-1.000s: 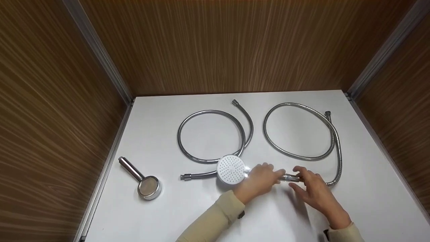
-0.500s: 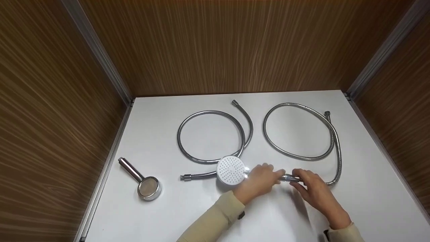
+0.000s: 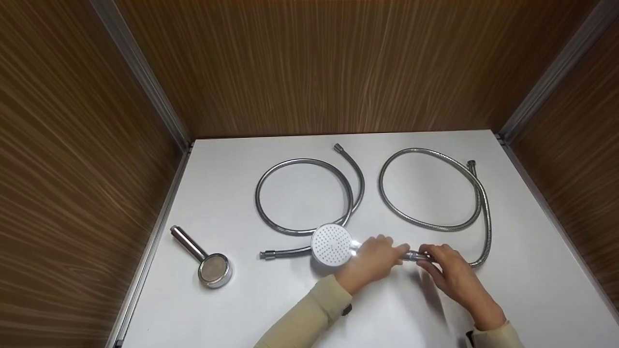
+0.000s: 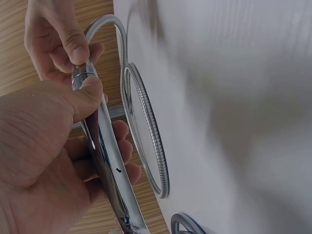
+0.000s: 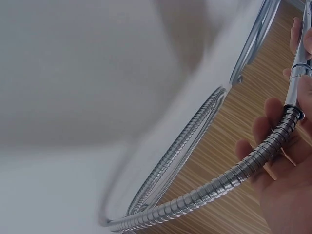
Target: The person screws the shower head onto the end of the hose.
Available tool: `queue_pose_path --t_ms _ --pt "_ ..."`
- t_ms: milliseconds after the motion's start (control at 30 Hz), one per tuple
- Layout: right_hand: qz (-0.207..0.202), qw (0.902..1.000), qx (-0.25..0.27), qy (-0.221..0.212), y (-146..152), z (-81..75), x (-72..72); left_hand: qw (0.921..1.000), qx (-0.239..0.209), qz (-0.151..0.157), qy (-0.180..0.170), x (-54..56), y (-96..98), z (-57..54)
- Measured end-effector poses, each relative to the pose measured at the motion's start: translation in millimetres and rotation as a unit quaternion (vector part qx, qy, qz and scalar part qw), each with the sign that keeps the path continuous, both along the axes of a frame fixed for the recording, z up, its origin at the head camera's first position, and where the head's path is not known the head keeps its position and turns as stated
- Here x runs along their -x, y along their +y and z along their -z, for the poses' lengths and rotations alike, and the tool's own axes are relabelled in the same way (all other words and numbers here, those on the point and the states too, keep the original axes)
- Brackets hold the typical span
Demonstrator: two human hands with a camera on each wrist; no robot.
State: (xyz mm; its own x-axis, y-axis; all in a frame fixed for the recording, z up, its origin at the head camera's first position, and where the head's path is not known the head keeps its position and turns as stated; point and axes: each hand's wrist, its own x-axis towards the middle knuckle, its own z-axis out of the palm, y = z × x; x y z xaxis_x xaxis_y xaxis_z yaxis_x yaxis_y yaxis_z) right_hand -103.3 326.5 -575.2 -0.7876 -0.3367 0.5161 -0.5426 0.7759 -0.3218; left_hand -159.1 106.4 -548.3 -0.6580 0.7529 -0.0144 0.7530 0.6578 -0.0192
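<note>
My left hand (image 3: pixel 375 258) grips the chrome handle (image 4: pixel 116 168) of a hand shower whose round white spray face (image 3: pixel 331 245) points up. At the handle's end, my right hand (image 3: pixel 453 273) pinches the metal end fitting (image 5: pixel 293 91) of a ribbed metal shower hose (image 3: pixel 487 217). In both wrist views the fitting meets the handle end in line; how far it is threaded cannot be seen. From the right fingers the hose curves down to the table and runs into a loop. My left palm hides part of the handle in the head view.
A smoother grey shower hose (image 3: pixel 257 195) lies looped at the centre, partly under the spray face. A second hand shower (image 3: pixel 214 269) with a brownish face lies at the left on the white table (image 3: pixel 232 169). Wood-grain panels (image 3: pixel 338 67) enclose the back and sides.
My right fingers and thumb have closed in on the hose fitting and moved slightly left against the handle end. My left hand and the hand shower have stayed nearly still.
</note>
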Motion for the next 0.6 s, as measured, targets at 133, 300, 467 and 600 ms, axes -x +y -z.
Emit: queue_pose_path --t_ms 133,300,467,600 --pt "0.001 1.0 -0.003 0.004 0.3 -1.7 0.3 1.0 -0.002 0.001 0.002 -0.1 0.0 -2.1" --pt "0.009 0.9999 -0.008 -0.005 -0.2 -2.9 0.2 1.0 -0.008 0.003 -0.002 0.4 -0.1 -1.9" --pt "0.01 0.9999 -0.007 0.003 -0.6 -4.0 -0.8 0.9999 -0.006 0.003 -0.009 -0.4 -0.4 -2.2" --pt "0.015 0.9999 -0.005 0.004 -3.2 -3.6 -1.4 1.0 -0.003 0.002 -0.007 -1.3 -0.2 -2.9"
